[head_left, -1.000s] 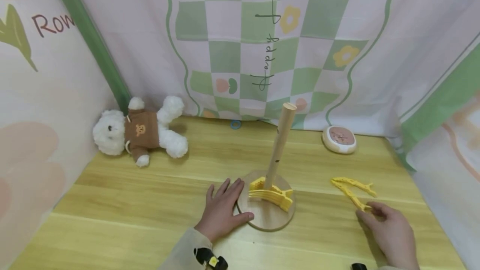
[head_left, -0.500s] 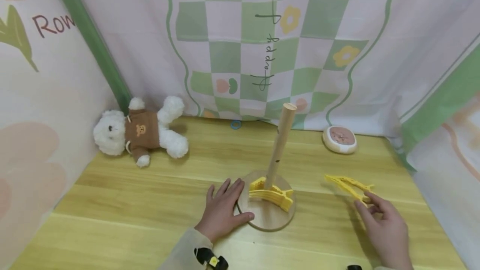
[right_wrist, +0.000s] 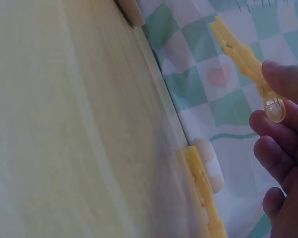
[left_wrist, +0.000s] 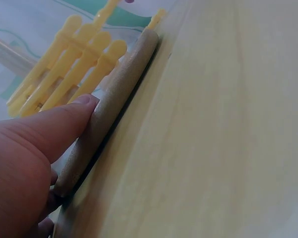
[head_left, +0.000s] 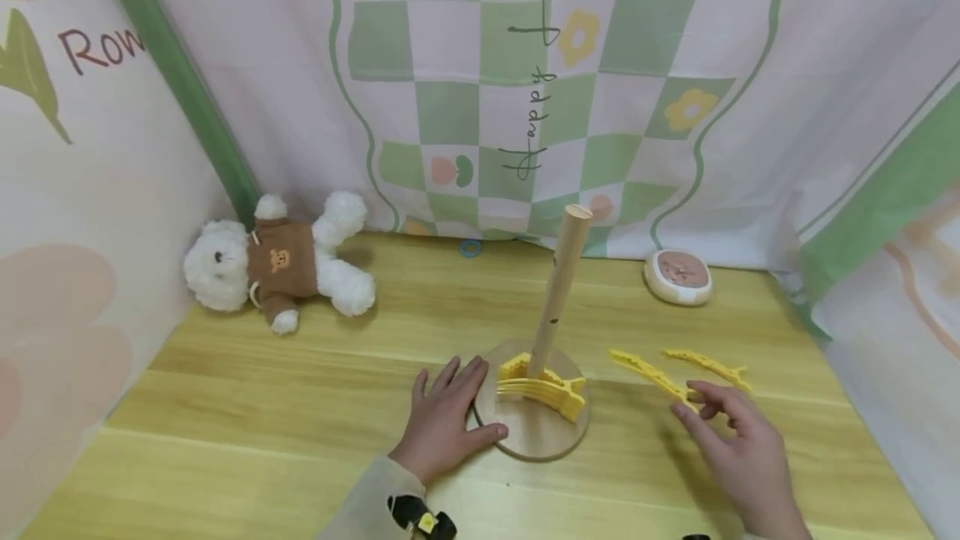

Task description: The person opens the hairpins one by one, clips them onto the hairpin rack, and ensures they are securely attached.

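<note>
Wood-grained table [head_left: 300,427], fluffy toy [head_left: 283,261] far left; the spread left hand [head_left: 447,423] touches the round base [head_left: 536,442] of a wooden post [head_left: 557,290]; the right hand [head_left: 741,447] pinches a yellow plastic clip [head_left: 651,373].

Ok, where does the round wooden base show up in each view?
Head: wooden base below and slightly right of centre, left hand at its left edge.
Left wrist: left half, edge-on and slanting, thumb against it.
Right wrist: probably just its edge, cut off at the top.
Shared landmark: wooden tabletop.
</note>
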Tool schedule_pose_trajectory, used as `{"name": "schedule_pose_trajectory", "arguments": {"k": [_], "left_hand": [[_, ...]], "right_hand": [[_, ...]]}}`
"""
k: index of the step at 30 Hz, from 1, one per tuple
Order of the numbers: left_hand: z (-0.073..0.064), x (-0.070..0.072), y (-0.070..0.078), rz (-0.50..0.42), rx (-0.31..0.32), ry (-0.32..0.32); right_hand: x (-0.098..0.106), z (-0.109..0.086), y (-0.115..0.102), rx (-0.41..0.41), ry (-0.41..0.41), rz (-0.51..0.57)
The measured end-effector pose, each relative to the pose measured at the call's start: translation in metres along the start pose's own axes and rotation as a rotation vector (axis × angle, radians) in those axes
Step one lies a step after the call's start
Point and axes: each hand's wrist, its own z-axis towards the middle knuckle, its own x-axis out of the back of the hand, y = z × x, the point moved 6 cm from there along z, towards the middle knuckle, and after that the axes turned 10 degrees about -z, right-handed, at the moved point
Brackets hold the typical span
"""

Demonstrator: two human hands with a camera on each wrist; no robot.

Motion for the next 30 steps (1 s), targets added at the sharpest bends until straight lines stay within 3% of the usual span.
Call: {"name": "schedule_pose_trajectory", "arguments": {"k": [18,30], "left_hand": [[0.0,0.002,0.002,-0.01,0.006,-0.002],[-0.001,0.002,0.001,-0.024,-0.01,0.013]], "right_hand": [[-0.008,-0.003,-0.048,0.285,-0.008,0.112],[-0.014,-0.006,-0.06,0.319,-0.028,0.103]]}}
